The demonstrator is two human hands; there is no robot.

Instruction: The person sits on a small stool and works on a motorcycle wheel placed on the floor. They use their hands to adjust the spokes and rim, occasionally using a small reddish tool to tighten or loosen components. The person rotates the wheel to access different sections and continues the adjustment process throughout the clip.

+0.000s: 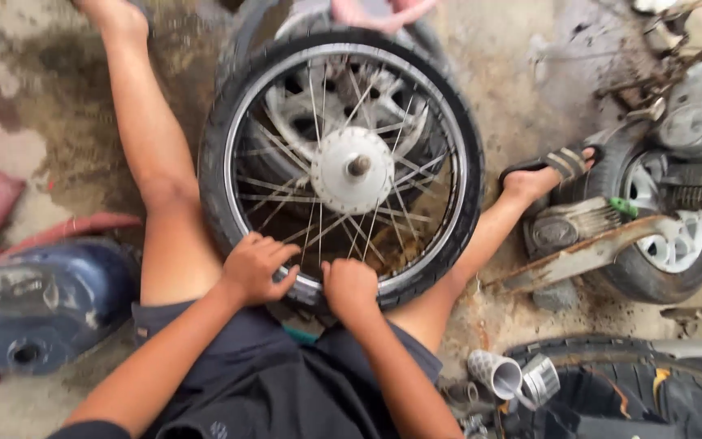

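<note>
Dark shorts (286, 382) fill the bottom edge, knees spread around the work. Both hands press on the near rim of the spoked wheel (341, 167): left hand (255, 267) clamped over tyre and rim, right hand (349, 286) fisted on the rim just beside it. Wheel lies flat atop another wheel, axle stub (358, 165) pointing straight up at the camera. Lower right, two small metal cups (497, 374) lie tipped, contents unclear. Blue fuel tank (38, 305) sits left.

arms: bare to above the elbow, a dark sleeve edge on the left
left hand (255, 268): bare, no glove or ring
right hand (349, 289): bare, no glove
shorts (286, 382): dark navy, small pale mark near hem
legs: bare
sandal (558, 164): dark, striped strap
</note>
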